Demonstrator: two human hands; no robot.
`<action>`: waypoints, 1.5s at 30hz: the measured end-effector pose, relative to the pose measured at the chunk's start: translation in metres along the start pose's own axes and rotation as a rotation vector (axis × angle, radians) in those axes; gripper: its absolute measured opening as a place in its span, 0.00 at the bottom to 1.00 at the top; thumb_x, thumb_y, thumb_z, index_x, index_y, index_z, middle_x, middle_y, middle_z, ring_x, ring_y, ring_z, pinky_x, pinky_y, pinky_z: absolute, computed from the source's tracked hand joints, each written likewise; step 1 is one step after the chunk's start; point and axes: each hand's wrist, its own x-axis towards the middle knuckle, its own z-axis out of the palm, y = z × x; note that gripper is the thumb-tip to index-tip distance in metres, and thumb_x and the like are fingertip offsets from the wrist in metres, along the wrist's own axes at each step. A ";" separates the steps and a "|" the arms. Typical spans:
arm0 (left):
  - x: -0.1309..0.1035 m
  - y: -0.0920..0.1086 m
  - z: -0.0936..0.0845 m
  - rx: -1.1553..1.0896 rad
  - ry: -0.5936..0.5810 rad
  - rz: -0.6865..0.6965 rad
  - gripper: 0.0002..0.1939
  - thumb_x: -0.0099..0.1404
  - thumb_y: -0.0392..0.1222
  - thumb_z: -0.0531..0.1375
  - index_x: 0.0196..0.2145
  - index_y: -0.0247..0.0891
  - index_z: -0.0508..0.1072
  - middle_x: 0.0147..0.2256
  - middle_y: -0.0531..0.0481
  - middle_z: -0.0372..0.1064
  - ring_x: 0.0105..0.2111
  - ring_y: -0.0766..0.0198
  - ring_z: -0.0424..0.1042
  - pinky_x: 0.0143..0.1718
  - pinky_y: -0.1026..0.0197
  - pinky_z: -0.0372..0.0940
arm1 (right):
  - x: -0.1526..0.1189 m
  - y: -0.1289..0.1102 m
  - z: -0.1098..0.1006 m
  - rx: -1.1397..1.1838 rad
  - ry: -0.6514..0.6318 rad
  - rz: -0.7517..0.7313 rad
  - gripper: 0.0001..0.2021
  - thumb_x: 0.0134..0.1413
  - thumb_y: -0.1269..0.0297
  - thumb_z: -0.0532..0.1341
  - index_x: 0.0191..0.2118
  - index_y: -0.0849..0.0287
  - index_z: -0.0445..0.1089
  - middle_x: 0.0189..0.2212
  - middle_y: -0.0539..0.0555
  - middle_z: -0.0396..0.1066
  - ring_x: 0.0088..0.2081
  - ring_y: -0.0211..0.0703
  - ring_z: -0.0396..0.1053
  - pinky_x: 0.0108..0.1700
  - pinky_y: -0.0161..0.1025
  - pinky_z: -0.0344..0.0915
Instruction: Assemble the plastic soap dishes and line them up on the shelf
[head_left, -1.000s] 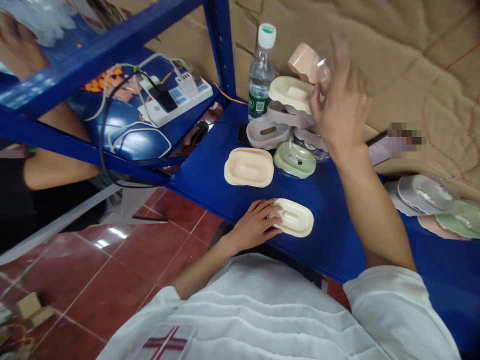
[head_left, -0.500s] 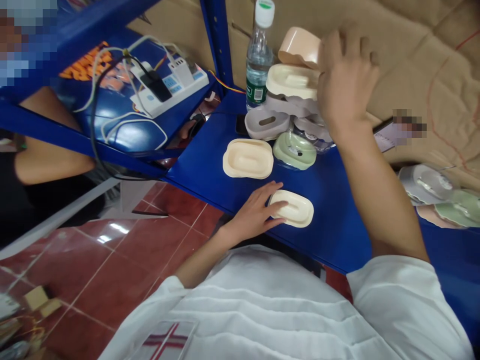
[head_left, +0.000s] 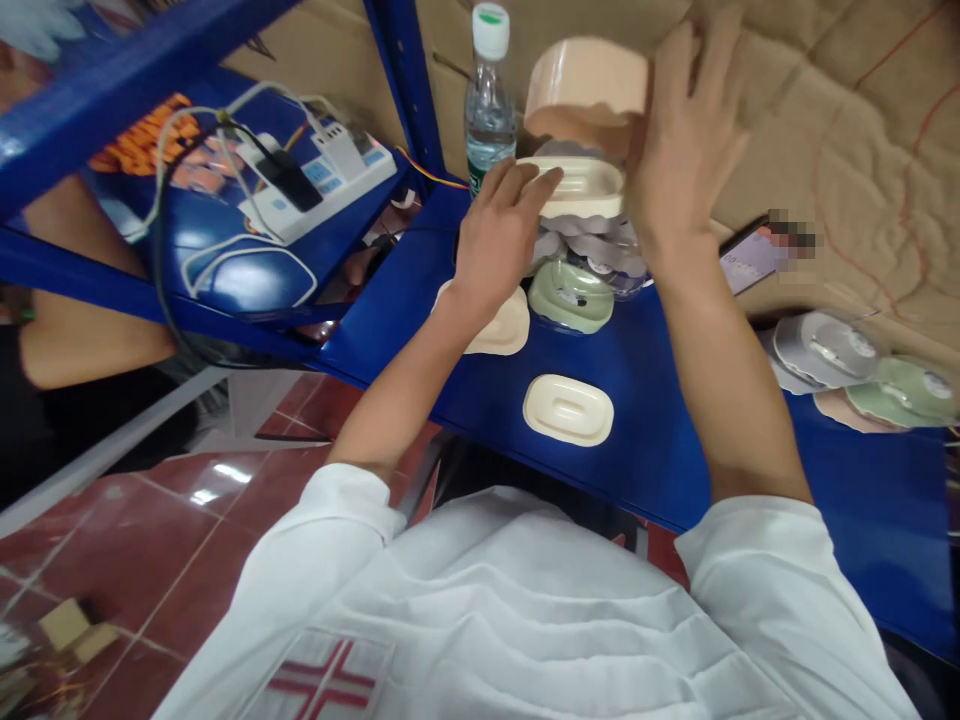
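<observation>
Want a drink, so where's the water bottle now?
Head view, top centre: the water bottle stands left of the peach piece, just beyond the left hand.

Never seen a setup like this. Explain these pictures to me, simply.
There is no machine here: these are a person's two bare hands, seen by one camera worn on that person's head, looking forward and down. The left hand has its fingers over the left end of a cream dish on a pile. The right hand is beside a peach piece; whether either hand grips anything is unclear. On the blue table are also a green dish, a second cream dish nearer the person, a third partly hidden by the left arm, and a bottle.
</observation>
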 end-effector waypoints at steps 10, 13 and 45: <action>-0.085 0.018 0.007 -0.028 -0.123 0.204 0.23 0.79 0.35 0.52 0.68 0.42 0.68 0.66 0.40 0.69 0.74 0.47 0.58 0.72 0.40 0.61 | -0.137 0.083 -0.020 -0.047 0.343 0.036 0.30 0.77 0.53 0.49 0.69 0.74 0.60 0.62 0.78 0.64 0.65 0.67 0.65 0.66 0.65 0.61; -0.085 0.013 0.020 -0.026 -0.166 0.181 0.25 0.77 0.34 0.54 0.69 0.41 0.67 0.68 0.38 0.66 0.75 0.46 0.56 0.73 0.38 0.59 | -0.191 0.104 0.008 -0.100 0.226 0.022 0.17 0.72 0.63 0.53 0.58 0.67 0.67 0.58 0.73 0.68 0.58 0.60 0.70 0.55 0.56 0.71; -0.191 0.089 -0.008 -0.221 -0.309 0.089 0.36 0.72 0.45 0.68 0.72 0.47 0.61 0.70 0.33 0.60 0.71 0.43 0.64 0.66 0.38 0.69 | -0.321 0.090 0.017 0.113 0.009 -0.302 0.17 0.66 0.53 0.69 0.55 0.54 0.74 0.58 0.62 0.74 0.60 0.55 0.71 0.65 0.52 0.62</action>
